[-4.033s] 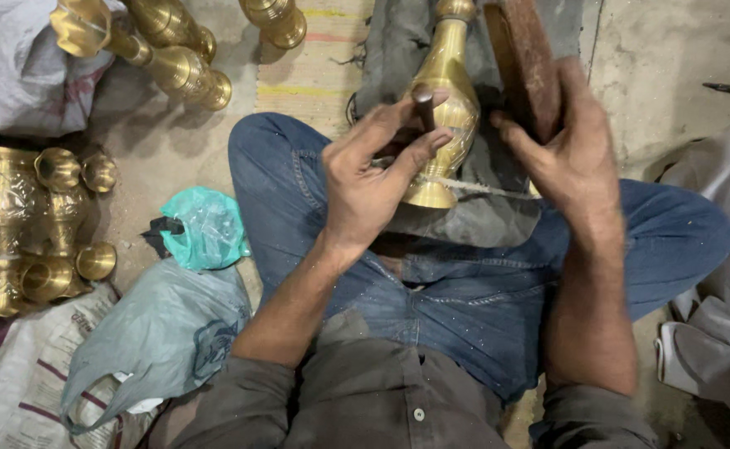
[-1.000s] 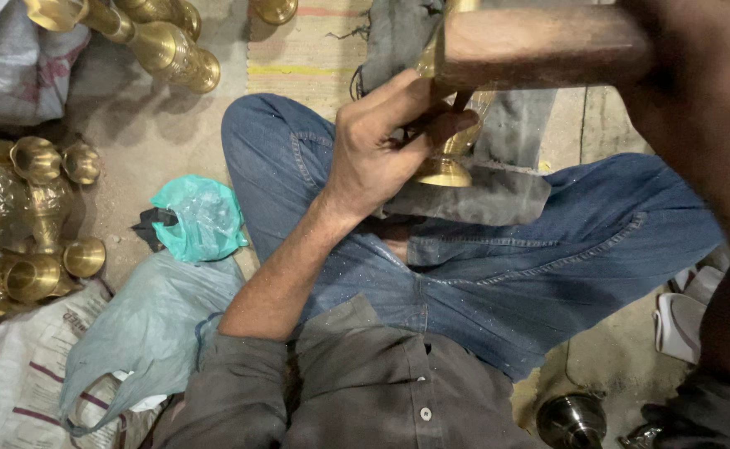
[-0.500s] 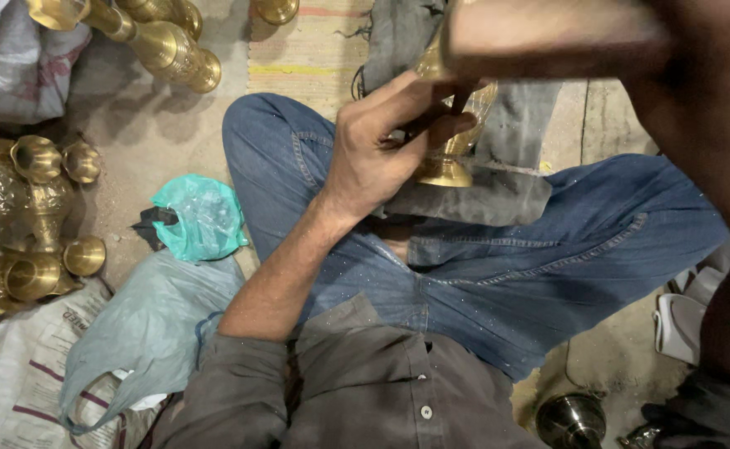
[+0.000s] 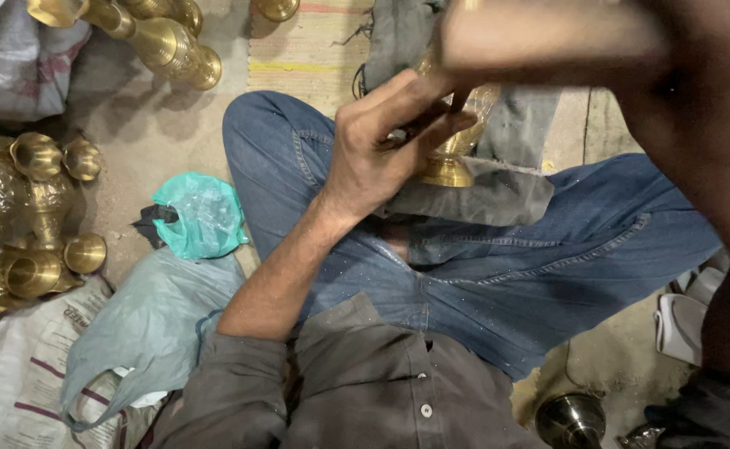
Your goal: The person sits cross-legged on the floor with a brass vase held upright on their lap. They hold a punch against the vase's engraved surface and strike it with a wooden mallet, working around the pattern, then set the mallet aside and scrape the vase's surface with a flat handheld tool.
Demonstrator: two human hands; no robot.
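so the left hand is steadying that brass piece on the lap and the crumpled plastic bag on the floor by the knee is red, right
Not quite: the head view shows the crumpled plastic bag is green, not red. The rest holds: the left hand steadies the brass piece on the lap.

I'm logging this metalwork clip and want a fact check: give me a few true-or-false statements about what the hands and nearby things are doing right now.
1. The left hand presses a thin tool against a brass vessel on the lap. True.
2. The right hand rests flat on the floor. False: it is raised, close to the camera, with a blurred wooden block.
3. A green plastic bag lies on the floor beside the person's knee. True.
4. The brass pieces at the far left of the picture are stacked on the person's lap. False: they stand on the floor.
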